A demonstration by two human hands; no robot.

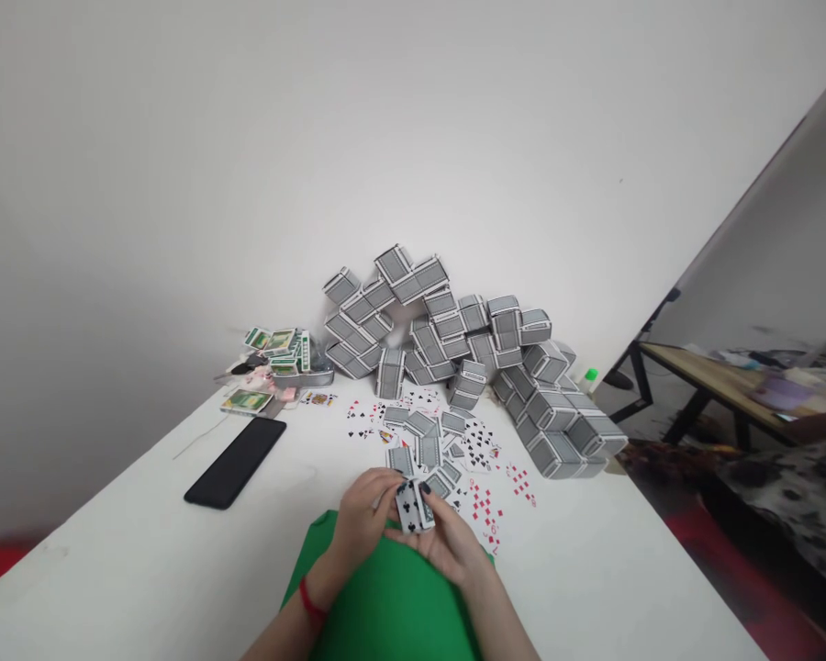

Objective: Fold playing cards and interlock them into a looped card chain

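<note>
Between my two hands is a folded playing card [410, 508], with black pips on its face and a grey patterned part at its right side. My left hand [364, 505] pinches its left edge, a red band around that wrist. My right hand [447, 542] grips the other side, thumb on top and fingers beneath. Just beyond my hands lie loose playing cards [428, 450], some face down with grey backs. Red diamond cards [485, 509] lie face up to the right. Behind them, many folded-card blocks [440, 344] are stacked against the wall.
A black phone [236, 464] lies on the white table [130, 551] at left. Green card boxes [282, 341] and small clutter sit at the back left. A green-capped bottle [588, 377] stands behind the right stack. Another desk [708, 372] and part of a person are at far right.
</note>
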